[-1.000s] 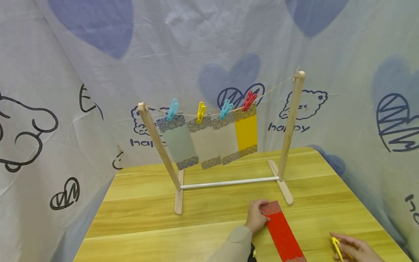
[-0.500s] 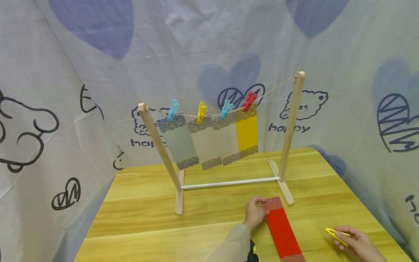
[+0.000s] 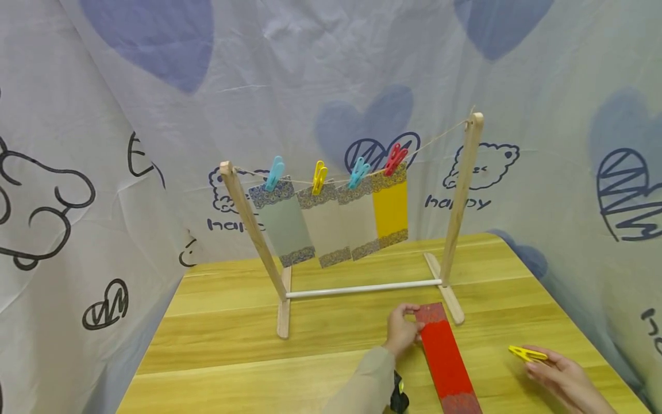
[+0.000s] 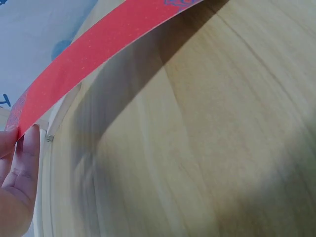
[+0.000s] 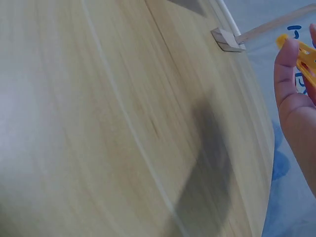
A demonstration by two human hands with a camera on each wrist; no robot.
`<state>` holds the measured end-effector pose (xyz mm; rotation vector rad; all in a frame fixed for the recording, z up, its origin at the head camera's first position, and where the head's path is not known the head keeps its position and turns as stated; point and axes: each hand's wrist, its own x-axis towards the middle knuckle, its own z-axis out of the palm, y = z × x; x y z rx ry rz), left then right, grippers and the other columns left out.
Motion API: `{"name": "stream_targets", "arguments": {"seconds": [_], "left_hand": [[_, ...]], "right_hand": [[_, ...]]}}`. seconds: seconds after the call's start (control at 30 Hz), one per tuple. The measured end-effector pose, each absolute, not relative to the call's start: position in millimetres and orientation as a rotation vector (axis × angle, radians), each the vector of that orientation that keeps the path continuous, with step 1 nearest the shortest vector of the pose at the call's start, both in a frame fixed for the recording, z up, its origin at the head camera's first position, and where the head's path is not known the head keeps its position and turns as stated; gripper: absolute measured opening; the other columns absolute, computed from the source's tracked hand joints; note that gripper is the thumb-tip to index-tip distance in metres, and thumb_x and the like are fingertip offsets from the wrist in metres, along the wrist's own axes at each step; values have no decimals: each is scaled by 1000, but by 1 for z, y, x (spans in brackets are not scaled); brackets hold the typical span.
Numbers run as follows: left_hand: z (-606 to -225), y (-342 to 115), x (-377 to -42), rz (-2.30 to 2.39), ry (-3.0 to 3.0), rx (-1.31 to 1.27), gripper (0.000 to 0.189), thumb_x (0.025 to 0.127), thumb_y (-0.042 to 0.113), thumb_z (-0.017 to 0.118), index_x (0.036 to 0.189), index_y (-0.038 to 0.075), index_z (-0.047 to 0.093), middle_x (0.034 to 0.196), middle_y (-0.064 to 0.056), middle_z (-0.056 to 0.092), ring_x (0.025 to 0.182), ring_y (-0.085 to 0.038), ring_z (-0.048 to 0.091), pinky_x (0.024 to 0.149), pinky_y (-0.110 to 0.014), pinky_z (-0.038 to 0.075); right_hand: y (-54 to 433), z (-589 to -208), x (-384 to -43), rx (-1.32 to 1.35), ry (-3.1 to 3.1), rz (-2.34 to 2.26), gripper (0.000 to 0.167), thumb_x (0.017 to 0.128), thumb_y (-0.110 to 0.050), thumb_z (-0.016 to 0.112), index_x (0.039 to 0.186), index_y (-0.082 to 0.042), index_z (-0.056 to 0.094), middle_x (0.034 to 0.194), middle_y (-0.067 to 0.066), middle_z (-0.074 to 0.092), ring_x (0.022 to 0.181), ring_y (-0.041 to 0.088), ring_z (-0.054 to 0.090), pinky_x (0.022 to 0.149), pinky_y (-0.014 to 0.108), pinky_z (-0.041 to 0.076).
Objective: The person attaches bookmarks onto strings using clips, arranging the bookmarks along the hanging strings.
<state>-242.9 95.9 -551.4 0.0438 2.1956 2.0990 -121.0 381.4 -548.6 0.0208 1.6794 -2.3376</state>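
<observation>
My left hand (image 3: 402, 330) pinches the top left edge of a long red paper strip (image 3: 446, 356) with patterned bands at both ends. In the left wrist view the strip (image 4: 84, 54) is raised over the table and casts a shadow below; thumb and fingers (image 4: 28, 153) grip its corner. Off to the right, my right hand (image 3: 564, 374) holds a yellow clothespin (image 3: 527, 353) between thumb and fingers, its tip pointing left. The right wrist view shows the thumb pressed on this clothespin (image 5: 303, 57), above the table.
A wooden rack (image 3: 460, 201) with a white crossbar (image 3: 362, 288) stands behind the hands. From its string (image 3: 439, 137) hang several paper strips, the rightmost a yellow strip (image 3: 390, 210), clipped by blue, yellow and red clothespins (image 3: 395, 159). A printed cloth surrounds the wooden table (image 3: 227, 368).
Both hands have risen a little, away from the body; the red strip has moved up with the left. The right hand has also shifted left and turned the clothespin flatter.
</observation>
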Motion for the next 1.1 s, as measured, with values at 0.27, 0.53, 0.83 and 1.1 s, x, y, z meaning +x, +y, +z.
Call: {"name": "stream_targets", "arguments": {"seconds": [0.27, 0.53, 0.83, 1.1], "left_hand": [[-546, 96, -248, 2128, 2205, 52, 32, 68, -20, 63, 86, 5, 62, 83, 2, 54, 41, -14, 46, 42, -41, 50], [-534, 97, -252, 2210, 2177, 173, 32, 71, -20, 60, 93, 2, 61, 90, -2, 54, 47, -32, 53, 49, -50, 49], [-520, 97, -256, 2252, 2166, 226, 38, 71, -22, 59, 99, 3, 55, 90, -3, 53, 48, -25, 53, 40, -30, 48], [-500, 95, -260, 2244, 2178, 217, 42, 75, -16, 60, 109, 7, 52, 91, -3, 57, 51, -16, 53, 42, -23, 46]], "right_hand": [[377, -546, -131, -171, 1743, -2340, 41, 91, 5, 42, 103, -26, 65, 96, -2, 63, 85, 11, 61, 75, 23, 50], [372, -533, -140, -225, 1853, -2360, 42, 90, 7, 43, 105, -26, 64, 87, 3, 64, 77, 14, 62, 68, 26, 52], [372, -517, -150, -105, 2042, -2370, 23, 88, 7, 48, 99, -13, 52, 81, 3, 64, 69, 15, 61, 62, 26, 53], [434, -590, -201, -242, 2168, -2407, 29, 87, 6, 51, 116, 7, 54, 97, 10, 64, 79, 21, 63, 69, 33, 52]]}}
